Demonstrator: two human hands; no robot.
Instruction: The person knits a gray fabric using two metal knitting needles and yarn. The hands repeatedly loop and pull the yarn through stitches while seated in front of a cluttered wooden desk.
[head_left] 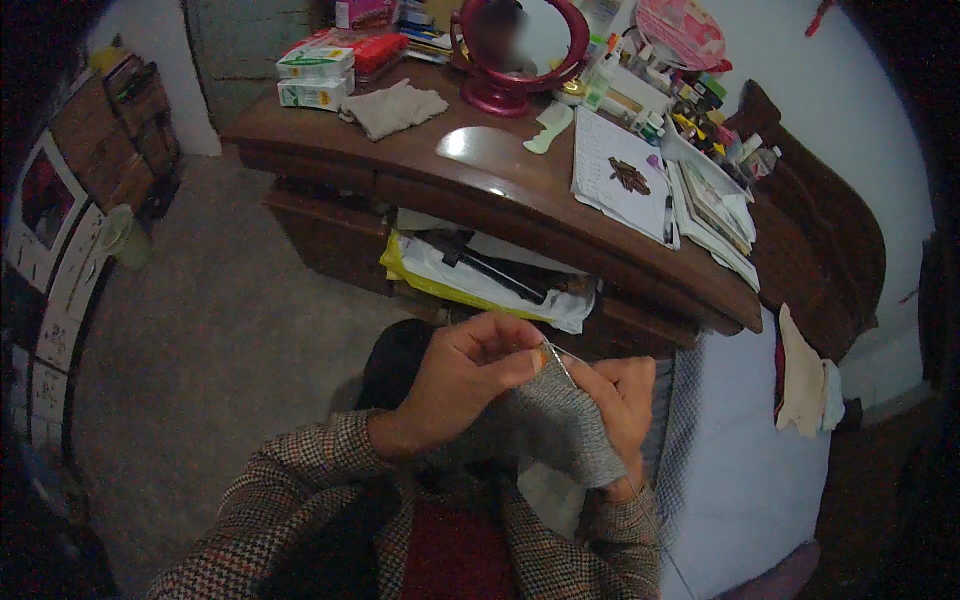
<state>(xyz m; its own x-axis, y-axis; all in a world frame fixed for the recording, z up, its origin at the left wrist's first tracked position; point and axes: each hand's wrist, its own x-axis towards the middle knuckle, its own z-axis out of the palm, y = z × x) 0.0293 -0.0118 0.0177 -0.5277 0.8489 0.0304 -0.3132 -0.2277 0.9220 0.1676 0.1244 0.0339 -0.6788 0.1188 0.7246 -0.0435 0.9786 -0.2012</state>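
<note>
A piece of grey knitting [550,425] hangs between my two hands, above my lap. My left hand [450,375] is closed at the knitting's upper edge, thumb and fingertips pinched together near the tip of a thin metallic knitting needle [560,368]. On the other side, my right hand [622,400] is closed around the knitting and the needle's lower end, with the fabric partly covering its palm. A strand of grey yarn [655,525] trails down past my right wrist. The fingertips hide the stitches where both hands meet.
Ahead stands a brown wooden dresser [400,185] with an open drawer space holding a yellow-and-white bag [450,280]. On top are a red-framed mirror [505,98], a pale green comb [550,128], a cloth [395,108] and papers [605,165]. A pale bed [750,460] lies to the right.
</note>
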